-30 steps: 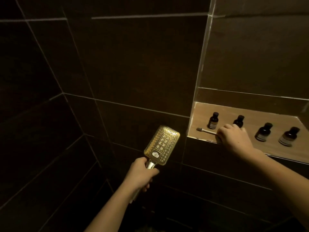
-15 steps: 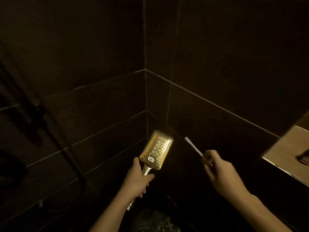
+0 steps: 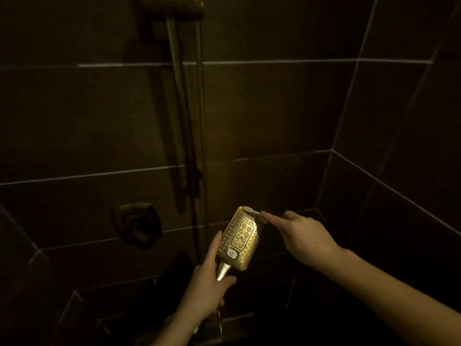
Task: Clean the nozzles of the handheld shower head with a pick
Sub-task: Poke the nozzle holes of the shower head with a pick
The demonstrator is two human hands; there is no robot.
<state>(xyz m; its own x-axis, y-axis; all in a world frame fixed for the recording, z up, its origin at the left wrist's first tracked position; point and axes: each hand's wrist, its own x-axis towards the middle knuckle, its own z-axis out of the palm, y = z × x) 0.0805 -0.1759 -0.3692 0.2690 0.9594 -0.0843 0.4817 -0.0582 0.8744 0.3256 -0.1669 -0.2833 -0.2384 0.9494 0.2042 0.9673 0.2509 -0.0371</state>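
A gold, rectangular handheld shower head (image 3: 239, 239) faces up toward me in the lower middle of the view, its face dotted with nozzles around a central panel. My left hand (image 3: 205, 280) grips its handle from below, thumb lying along the head's left edge. My right hand (image 3: 296, 234) comes in from the right and holds a thin white pick (image 3: 250, 210). The pick's brush-like tip touches the top edge of the head. Most of the pick's shaft is hidden in my fingers.
Dark brown tiled walls close in on three sides, meeting in a corner at the right. A vertical shower rail (image 3: 185, 121) with a top bracket runs down the wall ahead. A square mixer handle (image 3: 137, 224) sticks out at lower left. The hose drops below my left hand.
My right hand took the pick from the niche shelf and carried it left to the shower head's top edge. The view swung left, so the niche and bottles are gone and the rail appears.
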